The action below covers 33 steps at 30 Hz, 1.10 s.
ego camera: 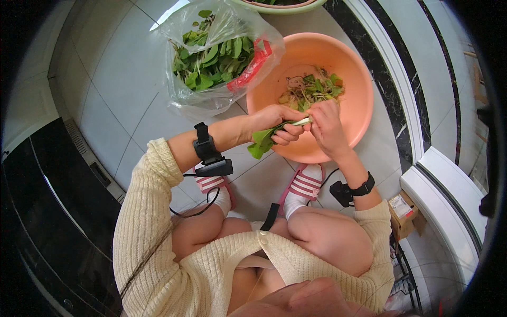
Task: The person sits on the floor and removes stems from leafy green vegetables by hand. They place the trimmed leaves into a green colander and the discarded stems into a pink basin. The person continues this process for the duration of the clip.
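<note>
My left hand (pixel 283 123) grips a leafy green vegetable (pixel 263 142), its leaves pointing left and its pale stem end towards the right. At that stem end, my right hand (pixel 326 125) has its fingertips closed; they hide the tip of the stem. Both hands are over the near part of an orange plastic basin (pixel 340 138). In the basin lies a small heap of leaves, stems and roots (pixel 313 91), beside a printed cartoon animal. A clear plastic bag (pixel 190 101) full of leafy greens (pixel 218 59) stands open left of the basin, overlapping its rim.
Beyond the basin, a pale green tub (pixel 293 8) holds more greens. A cardboard box (pixel 402 214) and a black wire rack (pixel 404 269) are on the right, near a white door frame (pixel 439 190). At left stands a black glossy cabinet (pixel 59 206). The floor is grey tile (pixel 115 115).
</note>
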Motion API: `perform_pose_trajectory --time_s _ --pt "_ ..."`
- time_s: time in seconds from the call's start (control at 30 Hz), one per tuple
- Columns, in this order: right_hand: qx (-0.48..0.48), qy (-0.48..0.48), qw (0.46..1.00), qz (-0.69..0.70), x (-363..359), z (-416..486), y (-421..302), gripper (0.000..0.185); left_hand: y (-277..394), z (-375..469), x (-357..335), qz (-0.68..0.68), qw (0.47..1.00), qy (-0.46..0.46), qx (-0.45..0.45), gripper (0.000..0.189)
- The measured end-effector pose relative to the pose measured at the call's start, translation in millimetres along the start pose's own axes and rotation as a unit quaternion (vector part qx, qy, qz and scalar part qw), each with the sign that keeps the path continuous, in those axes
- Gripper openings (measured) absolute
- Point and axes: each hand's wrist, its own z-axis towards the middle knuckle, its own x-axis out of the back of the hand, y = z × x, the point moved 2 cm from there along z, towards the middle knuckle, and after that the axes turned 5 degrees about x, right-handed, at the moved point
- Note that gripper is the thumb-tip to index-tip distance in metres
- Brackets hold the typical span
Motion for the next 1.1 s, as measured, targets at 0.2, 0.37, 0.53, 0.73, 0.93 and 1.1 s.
perform_pose_trajectory --time_s 0.2,0.37,0.53,0.73,0.93,1.1 --pt "-0.194 0.031 0.966 0.169 -3.2 -10.6 34.4 0.024 9.1 0.1 -8.4 0.029 0.997 -0.014 -0.064 0.031" --pt "-0.123 0.044 0.991 -0.024 -0.4 -17.3 41.5 0.046 35.0 -18.6 -32.4 0.053 0.981 0.041 -0.183 0.046" --pt "-0.164 0.052 0.981 0.092 -6.3 -20.2 41.3 0.046 78.4 -39.5 -65.3 0.042 0.959 0.058 -0.275 0.043" --pt "-0.152 0.004 0.985 0.077 -4.7 -12.7 35.2 0.045 195.8 -77.9 -84.7 0.077 0.877 0.108 -0.461 0.044" --pt "-0.151 0.000 0.986 0.064 -1.0 -17.9 29.5 0.041 216.5 -146.1 -65.5 0.217 0.814 0.143 -0.519 0.041" --pt "-0.148 -0.010 0.987 0.057 0.9 -23.2 37.7 0.039 144.2 -210.4 -48.2 0.510 0.838 0.164 -0.101 0.034"
